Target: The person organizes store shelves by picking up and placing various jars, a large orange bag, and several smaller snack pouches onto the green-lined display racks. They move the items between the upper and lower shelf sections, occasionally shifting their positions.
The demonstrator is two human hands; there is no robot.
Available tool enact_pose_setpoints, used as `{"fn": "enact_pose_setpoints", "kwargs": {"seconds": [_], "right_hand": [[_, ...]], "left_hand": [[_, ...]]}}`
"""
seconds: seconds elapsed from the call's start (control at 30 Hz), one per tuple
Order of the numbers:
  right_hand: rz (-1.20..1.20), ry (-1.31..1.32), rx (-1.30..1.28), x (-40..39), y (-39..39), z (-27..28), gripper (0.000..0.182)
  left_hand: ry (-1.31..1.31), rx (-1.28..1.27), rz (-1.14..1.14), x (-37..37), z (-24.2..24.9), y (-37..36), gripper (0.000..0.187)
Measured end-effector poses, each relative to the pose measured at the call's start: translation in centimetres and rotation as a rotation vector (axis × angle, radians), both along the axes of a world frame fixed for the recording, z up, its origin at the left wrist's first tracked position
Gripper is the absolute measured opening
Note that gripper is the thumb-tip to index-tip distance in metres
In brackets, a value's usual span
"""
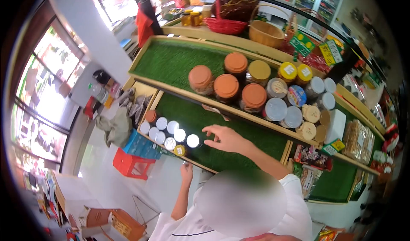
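Note:
My right hand (224,138) is over the lower green shelf (252,138), its fingers apart and bent, with nothing visible in them. Just left of its fingertips stands a white-lidded jar (193,141). More jars are grouped left of it, among them another white-lidded jar (180,135), a yellow-lidded jar (180,150) and an orange-lidded jar (150,116). My left hand (186,171) is low by the shelf's front edge, below the yellow-lidded jar. Its fingers look closed around something small that I cannot make out.
Large orange-lidded jars (226,86) and several other jars crowd the upper green shelf (166,59). Behind it stand a red basket (225,26) and a wooden basket (265,33). A red stool (131,162) and an open cardboard box (111,221) are on the floor at left.

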State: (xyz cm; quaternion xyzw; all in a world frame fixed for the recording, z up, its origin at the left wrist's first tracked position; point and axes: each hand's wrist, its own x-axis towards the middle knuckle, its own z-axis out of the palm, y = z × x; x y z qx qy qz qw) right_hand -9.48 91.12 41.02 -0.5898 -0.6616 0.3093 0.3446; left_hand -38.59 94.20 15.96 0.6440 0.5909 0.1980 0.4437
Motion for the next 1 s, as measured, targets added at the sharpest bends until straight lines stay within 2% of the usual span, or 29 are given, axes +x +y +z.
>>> {"fn": "enact_pose_setpoints", "kwargs": {"seconds": [0.03, 0.1, 0.13, 0.17, 0.2, 0.27, 0.37, 0.5, 0.6, 0.7, 0.8, 0.83, 0.93, 1.0], "right_hand": [[0.042, -0.055, -0.080, -0.7, 1.2, -3.4, 0.052], [0.022, -0.144, -0.178, -2.3, 3.4, -11.7, 0.066], [-0.039, -0.175, -0.202, -3.3, 4.0, -16.0, 0.074], [-0.045, -0.180, -0.373, -4.0, 4.9, -18.7, 0.089], [-0.125, -0.208, -0.511, -4.9, 5.8, -20.9, 0.102], [-0.202, -0.255, -0.614, -6.9, 7.3, -24.9, 0.111], [-0.230, -0.200, -0.665, -8.9, 9.6, -31.0, 0.115], [-0.459, -0.090, -0.619, -10.9, 11.7, -33.2, 0.111], [-0.343, -0.117, -0.454, -10.8, 13.1, -31.1, 0.108], [-0.312, -0.270, -0.474, -12.0, 14.0, -31.0, 0.104], [-0.280, -0.312, -0.485, -12.4, 15.3, -31.6, 0.100], [-0.308, -0.338, -0.495, -12.5, 15.6, -31.9, 0.098], [-0.305, -0.368, -0.580, -12.4, 16.6, -32.2, 0.098], [-0.330, -0.358, -0.591, -12.5, 16.5, -32.1, 0.097]], "left_hand": [[0.163, -0.196, -0.054, -2.9, -1.8, -1.8, 0.033], [0.138, -0.540, -0.065, -7.4, -5.2, -4.6, 0.039], [0.098, -0.658, -0.004, -8.2, -4.4, -5.1, 0.044], [0.057, -0.774, 0.053, -8.6, -3.3, -5.2, 0.049], [0.006, -0.775, 0.095, -8.6, -3.8, -4.5, 0.050], [-0.087, -0.775, 0.178, -8.7, -4.0, -2.6, 0.053], [-0.292, -0.729, 0.245, -6.6, -5.9, 1.6, 0.056], [-0.370, -0.780, 0.217, -2.7, -7.8, 7.8, 0.061], [-0.377, -0.910, 0.157, -1.1, -10.3, 10.6, 0.066], [-0.323, -1.033, 0.057, 0.0, -10.4, 11.8, 0.071], [-0.330, -1.027, -0.022, 0.7, -9.8, 12.4, 0.071], [-0.346, -1.049, -0.045, 1.0, -8.7, 12.7, 0.072], [-0.575, -1.135, -0.037, 1.4, -10.6, 12.9, 0.070], [-0.617, -1.169, 0.001, 1.5, -9.5, 13.5, 0.066]]}}
